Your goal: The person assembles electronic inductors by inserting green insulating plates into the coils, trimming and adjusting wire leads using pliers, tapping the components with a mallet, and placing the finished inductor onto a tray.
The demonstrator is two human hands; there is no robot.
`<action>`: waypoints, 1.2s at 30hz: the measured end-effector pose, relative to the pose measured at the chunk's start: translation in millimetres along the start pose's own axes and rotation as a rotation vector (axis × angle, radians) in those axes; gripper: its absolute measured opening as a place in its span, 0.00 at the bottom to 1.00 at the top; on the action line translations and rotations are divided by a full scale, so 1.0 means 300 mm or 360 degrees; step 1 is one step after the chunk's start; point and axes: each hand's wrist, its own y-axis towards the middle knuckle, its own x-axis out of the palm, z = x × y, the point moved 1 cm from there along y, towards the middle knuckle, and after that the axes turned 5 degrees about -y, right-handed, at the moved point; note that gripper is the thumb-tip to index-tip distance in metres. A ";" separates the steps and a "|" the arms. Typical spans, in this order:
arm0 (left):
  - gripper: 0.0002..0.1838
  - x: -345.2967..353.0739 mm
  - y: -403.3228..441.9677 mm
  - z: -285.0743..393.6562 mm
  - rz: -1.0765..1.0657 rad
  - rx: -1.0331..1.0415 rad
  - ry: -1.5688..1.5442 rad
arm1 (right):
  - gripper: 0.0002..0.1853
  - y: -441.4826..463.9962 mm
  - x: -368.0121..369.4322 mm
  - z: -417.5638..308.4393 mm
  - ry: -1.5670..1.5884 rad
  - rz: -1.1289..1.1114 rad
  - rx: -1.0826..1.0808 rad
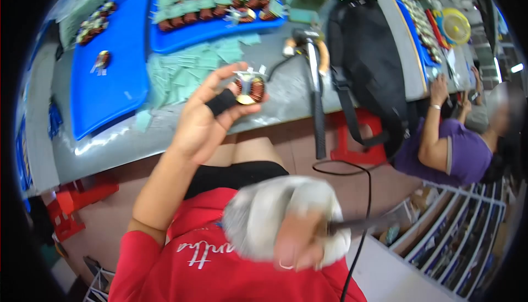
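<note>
With the left hand point(204, 119), pinching a coil point(251, 89) between thumb and fingers over the counter's point(291, 95) near edge. With the right hand point(297, 230), gloved and blurred, apparently gripping a dark tool point(377, 223), well apart from the coil. Seemingly partway through the batch: many coils point(206, 13) in rows with green sheets point(190, 3) in the right tray point(192, 42), a cluster point(96, 22) and a lone coil point(102, 60) in the left tray point(99, 104). Apparently mid-step with the held coil. Loose sheets point(181, 73) on the counter, apparently unused. Impossible to tell finished tray from waiting tray.
</note>
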 end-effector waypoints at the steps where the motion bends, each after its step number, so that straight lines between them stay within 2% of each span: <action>1: 0.21 0.001 -0.002 -0.011 -0.0018 0.0031 -0.0058 | 0.21 0.037 0.029 0.000 0.0005 -0.0055 -0.0074; 3: 0.27 -0.015 0.002 -0.016 -0.0055 -0.0034 -0.0016 | 0.21 0.070 0.071 -0.029 -0.0065 0.0031 -0.0044; 5: 0.29 -0.008 -0.002 -0.027 -0.0032 -0.0062 -0.0037 | 0.18 0.143 0.071 -0.012 0.0113 -0.0158 -0.0188; 7: 0.31 -0.012 0.004 -0.039 -0.0047 0.0061 0.0032 | 0.15 0.207 0.055 0.010 0.0303 -0.0370 -0.0334; 8: 0.34 -0.023 0.010 -0.036 -0.0046 0.0001 -0.0081 | 0.14 0.218 0.053 0.016 0.0403 -0.0478 -0.0409; 10: 0.33 -0.017 0.016 -0.027 -0.0031 -0.0025 -0.0122 | 0.12 0.159 0.068 0.007 0.0442 -0.0473 -0.0303; 12: 0.33 0.000 0.019 -0.030 -0.0004 -0.0014 -0.0170 | 0.21 -0.002 0.089 0.003 -0.0005 0.0064 -0.0153; 13: 0.33 0.000 0.020 -0.030 0.0003 -0.0022 -0.0174 | 0.21 0.005 0.152 -0.007 -0.0003 0.0075 -0.0150; 14: 0.33 0.000 0.022 -0.029 -0.0058 -0.0002 -0.0139 | 0.14 0.023 0.223 -0.020 0.0219 0.0386 -0.0113; 15: 0.32 -0.002 0.025 -0.031 -0.0121 0.0016 -0.0104 | 0.10 0.034 0.255 -0.026 0.0440 0.0697 -0.0077; 16: 0.32 -0.009 0.026 -0.036 -0.0138 0.0028 -0.0114 | 0.10 0.043 0.222 -0.021 0.0437 0.0709 -0.0079; 18: 0.32 -0.004 0.022 -0.044 -0.0170 0.0042 -0.0081 | 0.09 0.079 0.136 -0.014 0.0156 0.0134 -0.0196; 21: 0.31 0.006 0.016 -0.051 -0.0196 0.0078 -0.0005 | 0.09 0.084 0.125 -0.022 0.0149 0.0158 -0.0209; 24: 0.32 0.005 0.013 -0.054 -0.0070 0.0087 0.0076 | 0.09 0.089 0.121 -0.029 0.0165 0.0160 -0.0224; 30: 0.32 0.040 0.014 -0.050 -0.0151 0.0054 0.0016 | 0.09 0.101 0.118 -0.040 0.0188 0.0142 -0.0245; 36: 0.28 0.036 0.008 -0.048 -0.0167 0.0073 -0.0074 | 0.09 0.109 0.119 -0.048 0.0232 0.0168 -0.0271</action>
